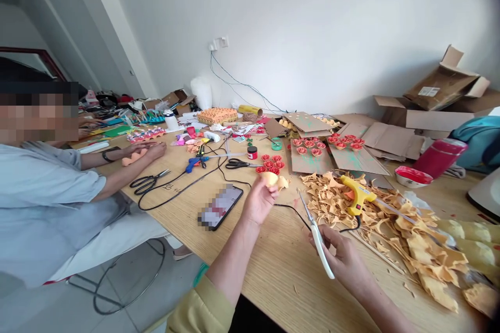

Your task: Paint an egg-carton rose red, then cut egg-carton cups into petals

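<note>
Between the fingers of my left hand (pixel 262 200) is a yellow-orange egg-carton cup (pixel 270 179), raised over the table. A smaller pale scrap shows at its right side; whether it is joined to the cup I cannot tell. My right hand (pixel 339 254) is wrapped around white-handled scissors (pixel 319 242), their blades pointing up and toward the left. The blades stay apart from the cup. Just behind my left hand sit several red paper roses (pixel 271 162). A heap of cut carton scraps (pixel 324 195) lies beyond my right hand.
A yellow glue gun (pixel 356 196) lies on the scraps, its cord crossing the table. Left of my arm are a phone (pixel 221 207), black scissors (pixel 148 182) and a blue glue gun (pixel 195 163). A co-worker (pixel 58 192) sits at the left, hands on an orange carton strip (pixel 135 157).
</note>
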Demonstrator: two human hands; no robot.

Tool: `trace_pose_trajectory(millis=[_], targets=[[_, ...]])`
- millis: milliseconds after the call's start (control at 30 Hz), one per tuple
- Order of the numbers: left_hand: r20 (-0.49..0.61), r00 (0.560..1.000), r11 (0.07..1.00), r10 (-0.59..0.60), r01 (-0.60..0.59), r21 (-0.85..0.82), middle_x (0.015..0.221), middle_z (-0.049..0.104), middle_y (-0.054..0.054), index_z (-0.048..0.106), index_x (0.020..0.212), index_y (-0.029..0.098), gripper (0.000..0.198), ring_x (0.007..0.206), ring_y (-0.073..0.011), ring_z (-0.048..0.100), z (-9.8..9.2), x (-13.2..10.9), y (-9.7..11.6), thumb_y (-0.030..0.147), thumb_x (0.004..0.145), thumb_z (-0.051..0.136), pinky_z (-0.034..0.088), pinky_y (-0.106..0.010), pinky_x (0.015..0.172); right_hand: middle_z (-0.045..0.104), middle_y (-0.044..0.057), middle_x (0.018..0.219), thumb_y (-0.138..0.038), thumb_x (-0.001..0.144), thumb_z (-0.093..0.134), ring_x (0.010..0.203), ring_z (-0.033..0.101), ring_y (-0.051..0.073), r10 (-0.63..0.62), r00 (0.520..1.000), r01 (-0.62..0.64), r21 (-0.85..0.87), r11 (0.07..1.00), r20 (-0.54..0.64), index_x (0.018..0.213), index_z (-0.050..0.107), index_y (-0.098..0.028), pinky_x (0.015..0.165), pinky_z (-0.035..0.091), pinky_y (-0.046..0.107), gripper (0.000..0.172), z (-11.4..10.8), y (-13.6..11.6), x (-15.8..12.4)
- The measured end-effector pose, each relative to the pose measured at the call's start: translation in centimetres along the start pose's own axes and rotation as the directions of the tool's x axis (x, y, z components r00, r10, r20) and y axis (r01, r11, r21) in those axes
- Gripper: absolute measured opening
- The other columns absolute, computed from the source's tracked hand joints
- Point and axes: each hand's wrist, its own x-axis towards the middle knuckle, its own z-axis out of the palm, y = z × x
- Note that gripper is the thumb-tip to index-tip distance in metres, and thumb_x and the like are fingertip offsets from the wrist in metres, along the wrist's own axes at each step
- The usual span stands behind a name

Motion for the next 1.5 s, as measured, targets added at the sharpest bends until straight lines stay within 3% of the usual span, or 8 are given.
trace_pose_trajectory(millis=[133,267,400,700,1033,1300,1367,1500], targets=[[-0.178,0.957,0.960,0.230,-0.253,-0.117,0.072,0.054,0.003,0.056,0.078,0.018,0.017,0.060,-0.0056,0.049,-0.3,0.6,1.9,0.025,0.093,0.061,0.040,-0.019,0.058,0.056,0.001,0.066,-0.052,0.096,0.046,0.063,0.051,0.016,0.019,1.000,-0.019,0.021,1.000,0.021,0.075,0.056,-0.021,0.061,0.042,0.029,0.039,-0.1,0.0,0.1],[-0.106,0.994,0.996,-0.019,0.010,-0.090,0.072,0.056,0.002,0.059,0.082,0.016,0.010,0.059,-0.0064,0.052,0.0,0.2,0.6,0.020,0.088,0.067,0.040,-0.018,0.055,0.055,0.001,0.067,-0.050,0.096,0.047,0.065,0.050,0.017,0.023,0.999,-0.023,-0.016,1.000,0.022,0.076,0.057,-0.021,0.063,0.041,0.030,0.037,-0.1,-0.6,0.1],[0.002,0.978,0.978,-0.208,0.208,-0.006,0.076,0.062,0.000,0.061,0.086,0.015,0.017,0.060,-0.0087,0.057,0.5,-0.8,-1.7,0.018,0.078,0.076,0.043,-0.020,0.054,0.055,0.001,0.067,-0.049,0.095,0.047,0.065,0.050,0.016,0.012,1.000,-0.012,-0.003,1.000,0.022,0.075,0.057,-0.020,0.064,0.041,0.030,0.036,-0.5,-1.1,0.1],[0.151,0.935,0.946,-0.320,0.306,0.106,0.080,0.060,0.001,0.061,0.088,0.016,0.035,0.065,-0.0072,0.057,0.9,-1.9,-2.3,0.021,0.067,0.088,0.040,-0.016,0.053,0.059,0.001,0.071,-0.042,0.096,0.047,0.067,0.052,0.016,-0.009,0.999,0.009,0.010,1.000,0.040,0.083,0.061,-0.019,0.065,0.041,0.030,0.030,-0.5,-1.1,0.1],[0.142,0.918,0.914,-0.370,0.333,0.232,0.084,0.064,-0.002,0.059,0.089,0.017,0.044,0.069,-0.0113,0.064,0.6,-2.2,-3.2,0.033,0.064,0.091,0.041,-0.018,0.053,0.058,0.000,0.071,-0.046,0.096,0.047,0.068,0.053,0.017,-0.002,0.998,-0.001,0.057,0.998,0.060,0.084,0.060,-0.020,0.067,0.042,0.031,0.032,-0.7,-1.0,0.0],[0.216,0.967,0.894,-0.134,0.024,0.447,0.083,0.066,-0.002,0.061,0.091,0.018,0.035,0.077,-0.0126,0.066,0.9,-2.7,-1.2,0.044,0.077,0.080,0.045,-0.020,0.062,0.061,0.000,0.072,-0.045,0.092,0.051,0.069,0.055,0.017,0.021,1.000,-0.020,0.059,0.998,-0.008,0.084,0.062,-0.020,0.068,0.043,0.031,0.028,-1.2,-1.0,-0.2],[0.235,0.971,0.799,-0.029,-0.119,0.590,0.089,0.069,-0.004,0.064,0.092,0.017,0.032,0.082,-0.0142,0.066,0.2,-2.8,1.1,0.045,0.081,0.075,0.048,-0.023,0.068,0.061,0.000,0.071,-0.045,0.093,0.050,0.067,0.055,0.017,0.009,1.000,-0.008,0.053,0.999,-0.016,0.082,0.062,-0.021,0.068,0.042,0.031,0.029,-1.2,-1.0,-0.2],[0.248,0.956,0.411,0.155,-0.290,0.864,0.117,0.069,-0.010,0.070,0.100,0.017,0.030,0.095,-0.0176,0.066,-2.9,-2.3,6.1,0.043,0.087,0.067,0.053,-0.030,0.082,0.059,0.000,0.069,-0.043,0.094,0.050,0.066,0.053,0.016,-0.021,1.000,0.021,0.039,0.999,-0.015,0.078,0.058,-0.021,0.067,0.041,0.031,0.029,-1.1,-1.1,-0.2]])
